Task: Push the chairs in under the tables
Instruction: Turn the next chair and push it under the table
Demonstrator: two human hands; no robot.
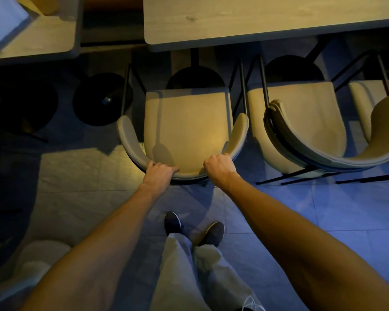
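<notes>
A beige padded chair (186, 122) with a curved backrest and thin black legs stands in front of me, facing a long light wooden table (245, 19). Its whole seat lies outside the table's near edge. My left hand (160, 172) grips the backrest's top rim on the left. My right hand (219, 168) grips the same rim on the right, fingers curled over it. Both arms are stretched forward.
A second beige chair (301, 131) stands close on the right, turned slightly, with a third (377, 117) beyond it. Another table (38, 39) is at the far left, round black bases (102, 98) below it. A pale chair (38, 261) sits behind my left arm. My feet stand on the tiled floor.
</notes>
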